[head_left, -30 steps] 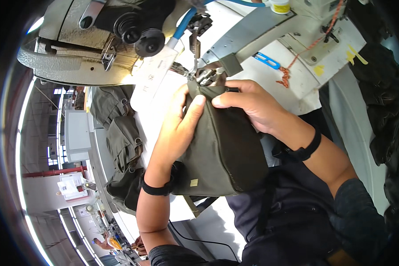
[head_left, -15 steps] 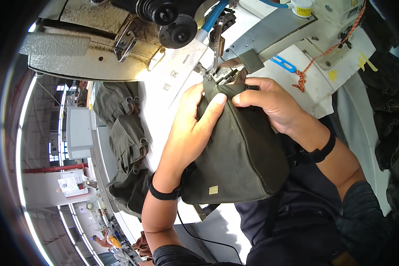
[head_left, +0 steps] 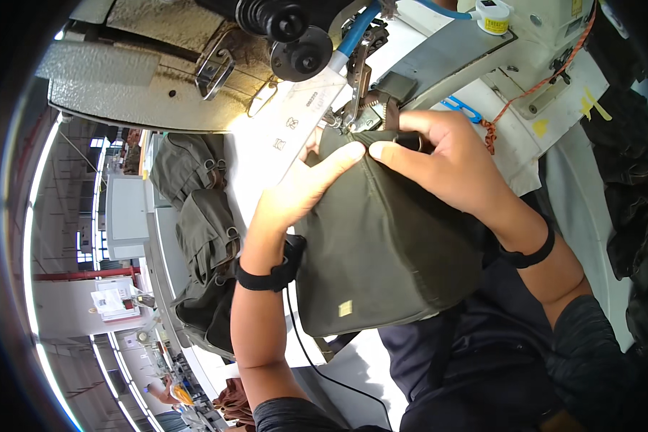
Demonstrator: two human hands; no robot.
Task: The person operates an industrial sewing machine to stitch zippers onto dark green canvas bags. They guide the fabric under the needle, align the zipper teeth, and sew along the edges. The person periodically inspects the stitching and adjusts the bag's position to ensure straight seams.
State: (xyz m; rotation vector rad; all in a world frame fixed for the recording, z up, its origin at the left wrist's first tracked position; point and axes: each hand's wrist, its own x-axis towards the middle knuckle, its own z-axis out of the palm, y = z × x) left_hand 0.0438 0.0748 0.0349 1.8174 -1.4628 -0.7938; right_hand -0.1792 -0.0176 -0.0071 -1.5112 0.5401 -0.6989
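Note:
An olive-green fabric bag (head_left: 381, 252) hangs from the needle area of a sewing machine (head_left: 151, 65) down toward my lap. My left hand (head_left: 306, 180) grips its upper left edge, thumb on top and the fingers partly hidden behind the cloth. On the other side my right hand (head_left: 446, 158) pinches the top edge, its thumb tip close to the left thumb. Just beyond both thumbs, the bag's upper end lies at the presser foot (head_left: 351, 115). Part of a zipper (head_left: 387, 114) and a dark flap (head_left: 396, 86) show there. A small pale patch (head_left: 345, 308) sits low on the bag.
Several similar olive bags (head_left: 205, 223) lie in a row on the left of the white table. A blue plastic tool (head_left: 461, 108) on an orange cord rests at the right. Dark fabric pieces (head_left: 633, 180) hang at the far right. Another person (head_left: 162, 392) is far off at lower left.
Both thumbs have come closer together at the bag's top seam. The cloth between them is flatter and the side seam less raised. My left wrist has shifted slightly left and up.

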